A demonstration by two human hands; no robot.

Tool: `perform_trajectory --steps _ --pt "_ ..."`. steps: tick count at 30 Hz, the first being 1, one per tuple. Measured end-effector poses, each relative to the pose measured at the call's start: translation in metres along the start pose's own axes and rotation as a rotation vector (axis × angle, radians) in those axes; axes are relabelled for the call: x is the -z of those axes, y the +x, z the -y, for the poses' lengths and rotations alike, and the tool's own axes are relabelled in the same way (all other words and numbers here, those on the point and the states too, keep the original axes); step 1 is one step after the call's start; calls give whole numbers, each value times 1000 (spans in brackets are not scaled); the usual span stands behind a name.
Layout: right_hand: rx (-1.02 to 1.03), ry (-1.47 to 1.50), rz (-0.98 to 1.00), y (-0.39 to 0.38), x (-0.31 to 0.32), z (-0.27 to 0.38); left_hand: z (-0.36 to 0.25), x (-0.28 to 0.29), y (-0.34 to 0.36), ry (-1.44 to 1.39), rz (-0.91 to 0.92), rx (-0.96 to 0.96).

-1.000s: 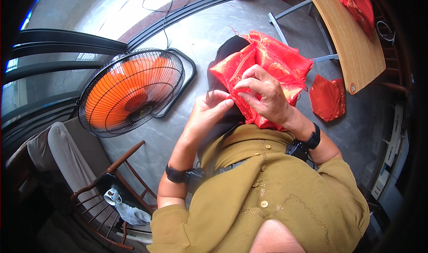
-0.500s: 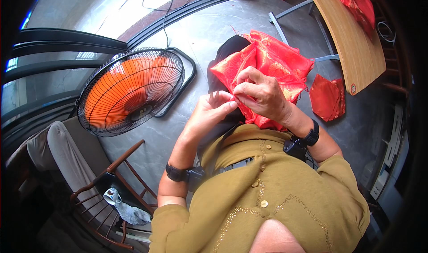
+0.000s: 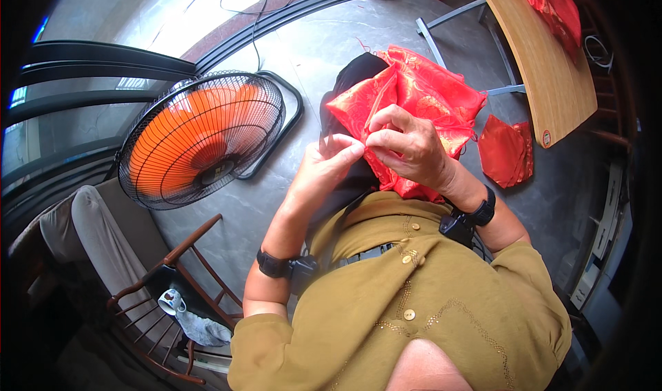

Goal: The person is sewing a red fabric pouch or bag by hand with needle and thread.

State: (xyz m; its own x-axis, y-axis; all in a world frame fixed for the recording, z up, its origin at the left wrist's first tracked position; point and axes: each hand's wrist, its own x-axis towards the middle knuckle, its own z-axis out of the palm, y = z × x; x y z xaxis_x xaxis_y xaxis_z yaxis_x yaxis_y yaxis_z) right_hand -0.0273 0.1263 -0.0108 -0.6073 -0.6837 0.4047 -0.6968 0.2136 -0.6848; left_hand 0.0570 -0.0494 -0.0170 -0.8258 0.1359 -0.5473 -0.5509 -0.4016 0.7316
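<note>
A shiny red patterned cloth point(image 3: 427, 94) lies bunched over my dark-trousered lap. My right hand point(image 3: 407, 146) rests on it and pinches its near edge between thumb and forefinger. My left hand point(image 3: 331, 160) meets it from the left, fingertips pressed on the same spot of the red edge. Whether a needle or thread sits between the fingers is too small to tell. Both wrists carry black bands.
A black floor fan point(image 3: 200, 139) with orange blades stands at left on the grey floor. A wooden table point(image 3: 545, 60) at upper right carries more red cloth point(image 3: 552, 5). A red pouch point(image 3: 507, 149) lies on the floor. A wooden chair point(image 3: 172, 287) is lower left.
Both hands stay on the red cloth's edge. My right hand's fingers have shifted slightly along the fabric; the left fingertips moved closer to them.
</note>
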Motion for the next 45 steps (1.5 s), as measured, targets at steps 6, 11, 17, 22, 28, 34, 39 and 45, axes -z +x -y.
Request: perform_trajectory --steps 6,11,17,22,28,34,39,45 --pt "22 -24 -3 -2 2 -2 2 0 0 -22 -2 9" --pt "-47 71 8 1 6 3 6 -1 1 -18 -37 -76" --pt "-211 225 75 1 7 3 5 1 0 42 -2 -113" --pt "-311 268 181 -2 10 2 6 2 1 22 -8 -115" --pt "-572 404 246 3 16 9 6 -2 2 26 -41 -167" --pt "-505 386 256 -1 17 3 5 -1 3 50 -46 -158" --pt "-604 574 238 0 20 2 0 -1 3 99 -73 -164" --pt "-574 609 218 -1 19 0 -6 3 3 95 -29 -117"
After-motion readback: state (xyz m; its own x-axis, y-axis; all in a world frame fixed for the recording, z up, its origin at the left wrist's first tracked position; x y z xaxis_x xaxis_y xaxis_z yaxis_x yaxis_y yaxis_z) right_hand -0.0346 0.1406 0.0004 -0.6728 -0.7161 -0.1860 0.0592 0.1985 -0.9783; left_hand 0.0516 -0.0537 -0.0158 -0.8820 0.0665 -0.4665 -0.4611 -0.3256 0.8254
